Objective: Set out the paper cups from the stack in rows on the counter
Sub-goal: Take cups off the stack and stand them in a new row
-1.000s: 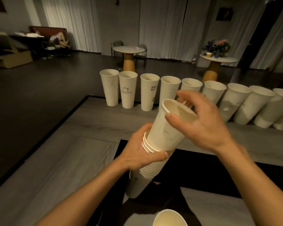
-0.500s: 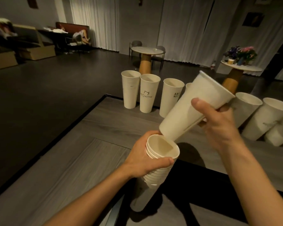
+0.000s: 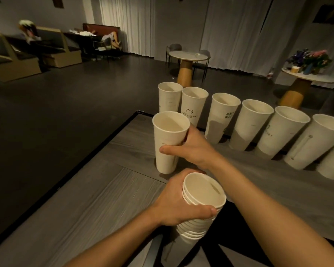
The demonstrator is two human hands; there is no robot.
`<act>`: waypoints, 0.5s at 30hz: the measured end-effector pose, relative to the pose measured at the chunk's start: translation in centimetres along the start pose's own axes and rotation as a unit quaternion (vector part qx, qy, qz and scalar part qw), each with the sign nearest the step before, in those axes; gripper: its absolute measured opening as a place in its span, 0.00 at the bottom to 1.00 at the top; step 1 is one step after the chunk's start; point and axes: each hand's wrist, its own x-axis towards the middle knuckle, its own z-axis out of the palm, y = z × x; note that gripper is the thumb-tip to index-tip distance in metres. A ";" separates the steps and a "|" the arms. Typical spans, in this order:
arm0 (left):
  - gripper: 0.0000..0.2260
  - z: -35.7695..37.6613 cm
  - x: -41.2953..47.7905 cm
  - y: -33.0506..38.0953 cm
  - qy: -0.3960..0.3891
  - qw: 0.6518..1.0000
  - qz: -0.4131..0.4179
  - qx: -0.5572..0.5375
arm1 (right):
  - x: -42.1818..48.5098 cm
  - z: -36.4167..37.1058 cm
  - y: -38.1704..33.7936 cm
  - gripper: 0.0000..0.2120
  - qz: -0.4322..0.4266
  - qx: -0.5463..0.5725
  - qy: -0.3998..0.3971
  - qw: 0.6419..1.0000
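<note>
Counter (image 3: 104, 199): grey wood-grain top, dark rim (image 3: 96, 160) along the left edge, black inset panel (image 3: 237, 245) at the near side.

Along the far edge: row (image 3: 251, 124) of white paper cups, mouths up, side by side, seven in view, the last cut by the right border.

In front of the row's left end, apart from it: front cup (image 3: 169, 141), upright, base apparently on the top.

Near side: stack (image 3: 201, 191) of nested cups; contact with the top not discernible.

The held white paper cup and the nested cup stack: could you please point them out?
Held white paper cup (image 3: 167, 139): head view, upper side wall.
Nested white paper cup stack (image 3: 193, 228): head view, stacked rims on its side.
</note>
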 end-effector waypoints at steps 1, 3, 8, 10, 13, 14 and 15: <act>0.34 0.0 0.1 0.0 0.000 1.000 -0.002 0.000 | 0.5 0.5 -0.2 0.38 -0.002 -0.006 -0.009 1.000; 0.34 -0.1 0.3 0.0 0.005 1.000 -0.004 0.001 | 1.4 1.1 -0.2 0.39 -0.009 -0.010 -0.018 1.000; 0.35 -0.2 0.6 0.1 0.010 1.000 -0.006 0.002 | 2.3 1.2 0.0 0.41 0.016 -0.009 -0.058 0.998; 0.36 0.0 0.6 0.1 0.016 1.000 -0.012 0.007 | 1.6 0.5 -0.4 0.46 0.061 -0.035 -0.102 0.992; 0.34 0.2 0.5 0.1 0.019 1.000 -0.022 0.002 | -1.4 -1.1 -2.2 0.48 0.097 -0.114 -0.073 0.986; 0.33 0.3 0.5 0.2 0.015 1.000 -0.026 0.003 | -2.9 -1.6 -3.1 0.47 0.103 -0.174 -0.053 0.978; 0.32 0.4 0.6 0.3 0.009 1.000 -0.029 0.004 | -4.6 -2.0 -4.0 0.48 0.110 -0.248 -0.050 0.961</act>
